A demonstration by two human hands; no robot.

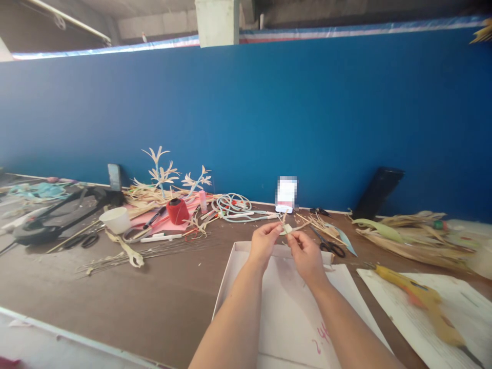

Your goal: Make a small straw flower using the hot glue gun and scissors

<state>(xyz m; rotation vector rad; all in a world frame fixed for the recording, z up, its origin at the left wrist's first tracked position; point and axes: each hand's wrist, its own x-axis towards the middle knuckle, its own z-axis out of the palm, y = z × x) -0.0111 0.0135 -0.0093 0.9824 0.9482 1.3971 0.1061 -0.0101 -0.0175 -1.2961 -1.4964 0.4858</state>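
Closest to us on the brown counter point(115, 302), a shallow white cardboard box point(230, 277) lies under our forearms. A yellow hot-glue gun point(421, 300) rests on a white printed sheet point(465, 302) off to the right. Above the far rim of the box, our left hand point(263, 241) and our right hand point(306, 254) meet. The fingertips of both are pinched shut on a thin pale strip of dried husk point(286, 228), which is held up between them. Just beyond the right hand lie black-handled scissors point(331, 247) and a scatter of straw-coloured slivers point(317, 223). Farther right sits a heap of dried corn husks point(407, 236). To the left, past the hands, we see a red spool of thread point(177, 210), a white paper cup point(115, 220) and a coil of pale cable point(232, 205). Behind these stand husk flowers on blue stems point(161, 171), against a tall blue partition point(307, 113).
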